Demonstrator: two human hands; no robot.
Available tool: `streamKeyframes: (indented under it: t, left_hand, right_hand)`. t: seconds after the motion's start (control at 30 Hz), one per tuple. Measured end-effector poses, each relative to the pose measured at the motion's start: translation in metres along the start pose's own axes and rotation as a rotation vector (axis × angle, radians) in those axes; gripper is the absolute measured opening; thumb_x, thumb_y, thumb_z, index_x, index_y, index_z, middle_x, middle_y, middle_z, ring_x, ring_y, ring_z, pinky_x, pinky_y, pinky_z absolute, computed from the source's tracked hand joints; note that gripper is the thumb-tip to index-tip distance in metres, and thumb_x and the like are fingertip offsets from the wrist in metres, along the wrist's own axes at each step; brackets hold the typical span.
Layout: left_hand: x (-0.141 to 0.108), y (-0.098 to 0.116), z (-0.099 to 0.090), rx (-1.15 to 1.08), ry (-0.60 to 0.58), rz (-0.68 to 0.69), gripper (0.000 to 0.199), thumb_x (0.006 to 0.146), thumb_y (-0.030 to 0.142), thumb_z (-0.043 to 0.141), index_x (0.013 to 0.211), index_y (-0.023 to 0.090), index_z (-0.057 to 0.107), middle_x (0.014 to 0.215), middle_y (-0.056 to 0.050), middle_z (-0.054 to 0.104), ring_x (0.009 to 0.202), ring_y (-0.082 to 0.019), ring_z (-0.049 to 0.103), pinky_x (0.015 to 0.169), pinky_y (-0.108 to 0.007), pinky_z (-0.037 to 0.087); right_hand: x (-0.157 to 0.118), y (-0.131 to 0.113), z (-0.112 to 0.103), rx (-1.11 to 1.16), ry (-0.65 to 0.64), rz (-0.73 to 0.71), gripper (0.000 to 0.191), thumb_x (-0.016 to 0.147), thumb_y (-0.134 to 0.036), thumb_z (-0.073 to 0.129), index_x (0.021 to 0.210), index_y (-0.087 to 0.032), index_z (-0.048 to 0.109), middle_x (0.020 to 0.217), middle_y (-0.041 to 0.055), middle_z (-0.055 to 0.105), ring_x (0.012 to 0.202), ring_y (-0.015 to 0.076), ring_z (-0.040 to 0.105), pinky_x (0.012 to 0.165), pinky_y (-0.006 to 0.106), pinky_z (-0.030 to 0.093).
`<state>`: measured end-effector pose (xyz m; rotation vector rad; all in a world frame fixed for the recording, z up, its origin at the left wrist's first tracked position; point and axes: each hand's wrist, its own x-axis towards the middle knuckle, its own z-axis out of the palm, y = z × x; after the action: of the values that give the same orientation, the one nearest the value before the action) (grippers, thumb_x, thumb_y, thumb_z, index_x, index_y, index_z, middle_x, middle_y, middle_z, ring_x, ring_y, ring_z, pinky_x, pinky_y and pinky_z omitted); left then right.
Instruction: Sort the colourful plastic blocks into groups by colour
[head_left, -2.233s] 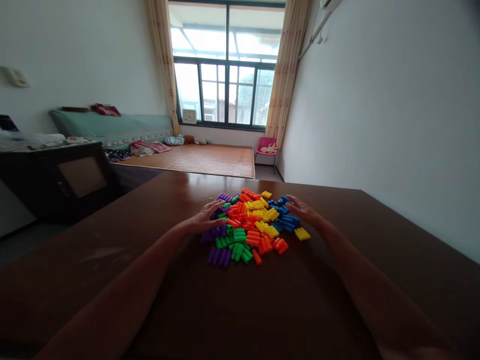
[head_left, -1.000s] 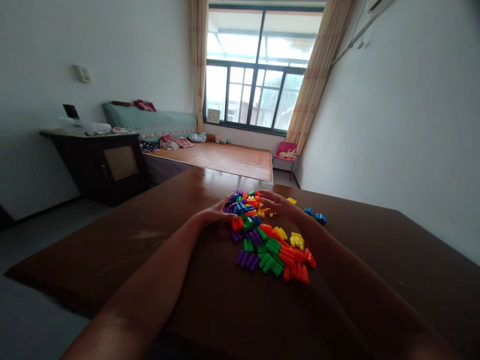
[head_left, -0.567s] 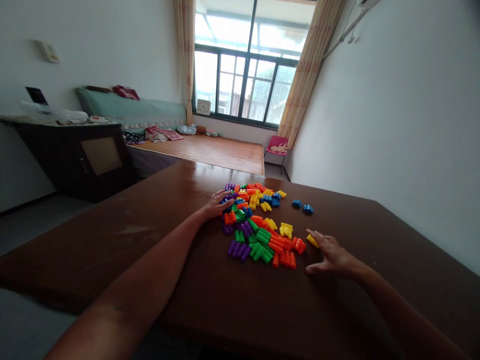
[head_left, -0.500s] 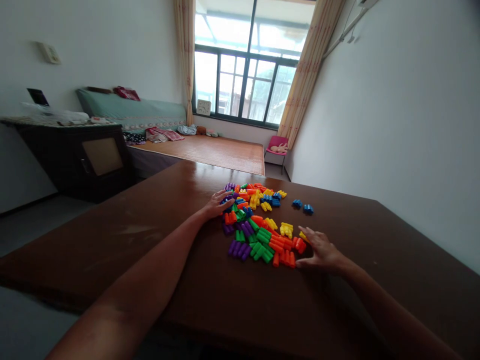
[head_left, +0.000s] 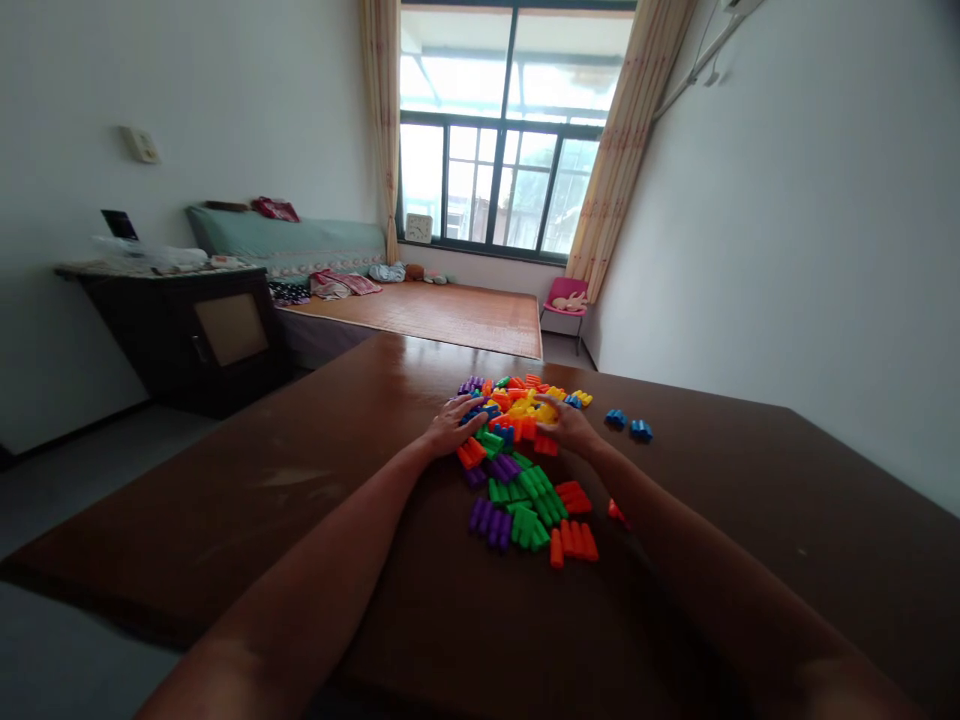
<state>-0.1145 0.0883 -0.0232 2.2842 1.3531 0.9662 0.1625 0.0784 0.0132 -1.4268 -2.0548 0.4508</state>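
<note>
Plastic building blocks lie heaped on the dark brown table (head_left: 262, 470). My left hand (head_left: 451, 427) rests at the heap's left side, fingers stretched over blue blocks (head_left: 489, 411) and purple ones. From the right, my right hand (head_left: 568, 428) cups the heap, its thumb and fingers apart against yellow blocks (head_left: 531, 408) and orange ones; part of those blocks is hidden behind it. Nearer to me lie green blocks (head_left: 529, 530), purple blocks (head_left: 491, 523) and orange blocks (head_left: 576, 541). A red-orange block (head_left: 616, 512) shows partly beside my right forearm.
Two blue blocks (head_left: 628, 425) lie apart, right of the heap. Beyond the table stand a bed (head_left: 465, 315) with a woven mat, a pink chair (head_left: 564, 294) holding a soft toy, and a dark cabinet (head_left: 172, 330) at the left. A window (head_left: 510, 190) is behind.
My right hand has moved left and away from me, from the near right blocks to the heap. Yellow and some orange blocks have shifted towards my left hand. The view has shifted slightly.
</note>
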Motion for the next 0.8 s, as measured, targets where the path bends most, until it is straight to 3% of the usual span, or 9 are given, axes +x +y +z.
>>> streamKeyframes:
  t: [0.13,0.23,0.3,0.4,0.43,0.53,0.6,0.67,0.8]
  left_hand:
    - [0.003,-0.001,-0.002,-0.180,0.095,-0.067,0.061,0.090,0.062,0.037,0.132,0.023,0.057,0.141,-0.007,0.051,0.135,-0.029,0.040,0.117,-0.045,0.026]
    - [0.005,-0.003,-0.002,-0.259,0.113,-0.089,0.062,0.089,0.063,0.039,0.135,0.024,0.053,0.143,-0.007,0.050,0.135,-0.029,0.040,0.116,-0.046,0.026]
    - [0.006,-0.005,-0.002,-0.249,0.104,-0.081,0.062,0.089,0.062,0.039,0.135,0.024,0.052,0.143,-0.007,0.050,0.135,-0.029,0.040,0.116,-0.046,0.026]
    - [0.005,-0.006,-0.001,-0.191,0.106,-0.063,0.063,0.090,0.062,0.038,0.135,0.021,0.053,0.141,-0.009,0.051,0.135,-0.029,0.040,0.116,-0.045,0.026]
    - [0.004,-0.005,-0.001,-0.169,0.108,-0.057,0.063,0.090,0.062,0.037,0.135,0.021,0.053,0.141,-0.010,0.051,0.135,-0.029,0.040,0.116,-0.044,0.027]
    - [0.001,-0.003,0.000,-0.103,0.087,-0.057,0.061,0.091,0.060,0.037,0.135,0.022,0.053,0.142,-0.009,0.050,0.135,-0.028,0.040,0.115,-0.044,0.027]
    - [0.000,-0.001,0.000,-0.068,0.062,-0.070,0.060,0.091,0.060,0.037,0.136,0.025,0.052,0.143,-0.007,0.049,0.136,-0.027,0.038,0.116,-0.044,0.026]
    - [-0.002,0.001,-0.001,-0.049,0.039,-0.082,0.059,0.091,0.061,0.037,0.137,0.027,0.051,0.145,-0.005,0.047,0.137,-0.026,0.036,0.117,-0.044,0.025]
    - [-0.004,0.003,-0.003,-0.025,0.018,-0.083,0.058,0.090,0.062,0.039,0.138,0.031,0.050,0.146,-0.003,0.046,0.139,-0.027,0.034,0.116,-0.045,0.025]
  right_hand:
    - [0.017,-0.034,0.003,0.312,-0.086,-0.011,0.078,0.076,-0.052,0.067,0.145,-0.030,0.039,0.129,0.0057,0.060,0.110,0.0252,0.060,0.093,0.041,0.051]
    - [0.023,-0.033,-0.012,0.496,-0.171,0.031,0.071,0.084,-0.065,0.049,0.146,-0.032,0.037,0.145,0.0052,0.047,0.125,0.0262,0.051,0.090,0.041,0.052]
    - [0.025,-0.009,-0.033,0.474,-0.053,0.063,0.068,0.086,-0.069,0.039,0.142,-0.029,0.044,0.147,0.0062,0.044,0.130,0.0274,0.046,0.096,0.044,0.049]
    - [0.026,0.056,-0.071,0.214,0.229,0.200,0.073,0.087,-0.070,0.027,0.138,-0.022,0.050,0.142,0.0103,0.050,0.134,0.0288,0.042,0.110,0.047,0.034]
    - [0.025,0.079,-0.082,0.084,0.268,0.270,0.075,0.087,-0.070,0.026,0.138,-0.022,0.050,0.143,0.0111,0.049,0.136,0.0291,0.039,0.113,0.046,0.029]
    - [0.022,0.136,-0.100,-0.143,0.197,0.399,0.072,0.088,-0.067,0.026,0.140,-0.022,0.049,0.145,0.0111,0.047,0.137,0.0294,0.037,0.116,0.046,0.023]
    - [0.024,0.154,-0.098,-0.161,0.142,0.407,0.072,0.088,-0.066,0.026,0.140,-0.022,0.048,0.144,0.0109,0.048,0.137,0.0292,0.038,0.115,0.046,0.024]
    - [0.032,0.155,-0.086,-0.153,0.099,0.386,0.075,0.087,-0.069,0.026,0.139,-0.021,0.049,0.144,0.0106,0.048,0.136,0.0285,0.040,0.115,0.045,0.026]
    - [0.055,0.124,-0.050,-0.137,-0.017,0.303,0.076,0.086,-0.074,0.027,0.136,-0.024,0.052,0.141,0.0074,0.052,0.132,0.0270,0.045,0.112,0.045,0.030]
